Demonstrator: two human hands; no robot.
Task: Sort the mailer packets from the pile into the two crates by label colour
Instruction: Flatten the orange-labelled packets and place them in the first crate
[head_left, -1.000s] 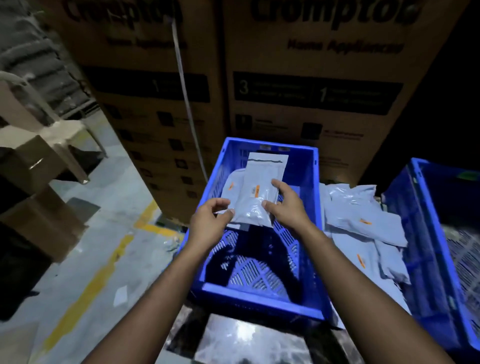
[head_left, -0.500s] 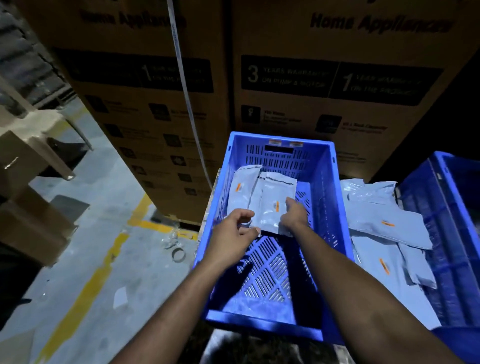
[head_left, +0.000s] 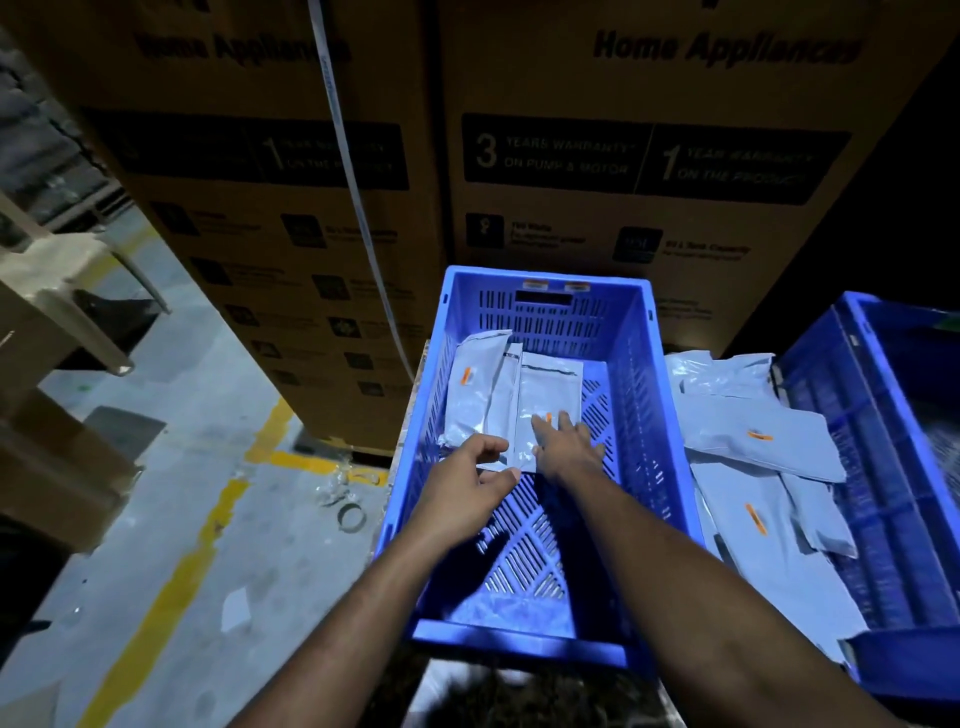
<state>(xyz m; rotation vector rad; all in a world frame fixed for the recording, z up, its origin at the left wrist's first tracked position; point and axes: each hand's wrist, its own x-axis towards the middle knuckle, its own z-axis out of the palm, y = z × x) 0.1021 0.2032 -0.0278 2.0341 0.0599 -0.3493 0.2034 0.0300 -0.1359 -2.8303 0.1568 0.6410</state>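
In the centre of the frame, inside the blue crate, a pale grey packet with an orange label lies flat. Your right hand presses it, fingers straight, grip open. Your left hand pinches its near edge between thumb and fingers.

Inside the left crate, the right hand presses flat on a mailer packet; the left hand pinches its near edge. The pile lies right of this crate.
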